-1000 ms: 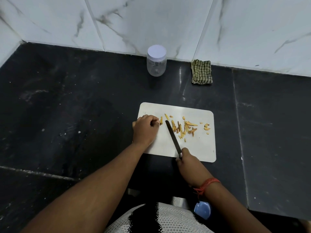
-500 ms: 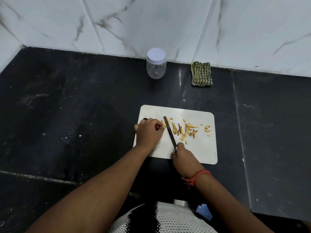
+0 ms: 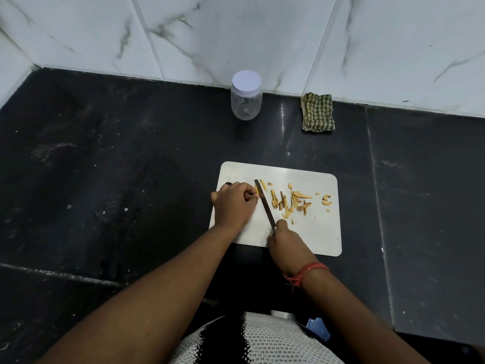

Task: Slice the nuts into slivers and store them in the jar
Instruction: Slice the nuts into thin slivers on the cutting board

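A white cutting board (image 3: 319, 232) lies on the black counter. Pale yellow nut slivers (image 3: 291, 200) are scattered over its middle, with a few bits further right. My left hand (image 3: 233, 203) rests on the board's left part, fingers curled, pinching a nut piece at its fingertips. My right hand (image 3: 287, 244) grips the handle of a knife (image 3: 265, 204); the blade points away from me and sits right beside the left fingertips. A clear plastic jar (image 3: 246, 97) with a white lid on it stands by the back wall, well beyond the board.
A folded green checked cloth (image 3: 317, 112) lies against the marble wall (image 3: 236, 35), right of the jar. The black counter (image 3: 118, 166) stretches wide to the left and right of the board. A blue object (image 3: 319, 328) shows near my body.
My right hand slid forward onto the board, bringing the knife blade up against my left fingertips. My left hand stayed in place.
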Motion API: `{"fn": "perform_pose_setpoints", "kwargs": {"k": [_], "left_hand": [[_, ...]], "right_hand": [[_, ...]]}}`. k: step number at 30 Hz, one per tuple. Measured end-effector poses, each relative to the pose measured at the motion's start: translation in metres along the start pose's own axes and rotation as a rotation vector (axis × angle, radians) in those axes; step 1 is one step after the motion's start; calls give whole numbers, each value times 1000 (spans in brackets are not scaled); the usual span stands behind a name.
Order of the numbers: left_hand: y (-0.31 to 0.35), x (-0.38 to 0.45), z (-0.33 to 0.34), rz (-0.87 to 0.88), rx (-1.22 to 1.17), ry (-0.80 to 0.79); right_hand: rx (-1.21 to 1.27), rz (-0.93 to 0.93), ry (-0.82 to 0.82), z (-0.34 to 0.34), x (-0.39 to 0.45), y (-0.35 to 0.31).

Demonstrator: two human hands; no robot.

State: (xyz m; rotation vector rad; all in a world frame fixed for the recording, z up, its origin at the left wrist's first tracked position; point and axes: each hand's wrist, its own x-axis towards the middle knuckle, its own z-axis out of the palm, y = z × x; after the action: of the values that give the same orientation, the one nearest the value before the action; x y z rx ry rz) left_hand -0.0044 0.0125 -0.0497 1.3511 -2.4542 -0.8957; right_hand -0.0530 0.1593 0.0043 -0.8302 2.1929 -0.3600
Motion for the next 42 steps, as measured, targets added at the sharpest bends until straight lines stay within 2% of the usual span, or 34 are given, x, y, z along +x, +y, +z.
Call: {"fn": "perform_pose_setpoints", "kwargs": {"k": [16,20,24,29,32,36,42], "left_hand": [[0,2,-1,-29,-26,6],[0,1,0,-29,-23,25],[0,1,1,-3,-16,16],[-4,0,2,125,87,30],[-1,1,4,274,186,56],[7,9,3,464,306,-3],[0,13,-2,536,338,12]], "right_hand": [[-175,67,33,4,7,13],[-104,55,28,5,-2,19],[115,-7,61,-3,-19,24],[322,91,87,-19,-29,31],[364,116,93,-26,-29,36],[392,109,94,-31,-30,40],[419,103,106,-37,-33,45]]}}
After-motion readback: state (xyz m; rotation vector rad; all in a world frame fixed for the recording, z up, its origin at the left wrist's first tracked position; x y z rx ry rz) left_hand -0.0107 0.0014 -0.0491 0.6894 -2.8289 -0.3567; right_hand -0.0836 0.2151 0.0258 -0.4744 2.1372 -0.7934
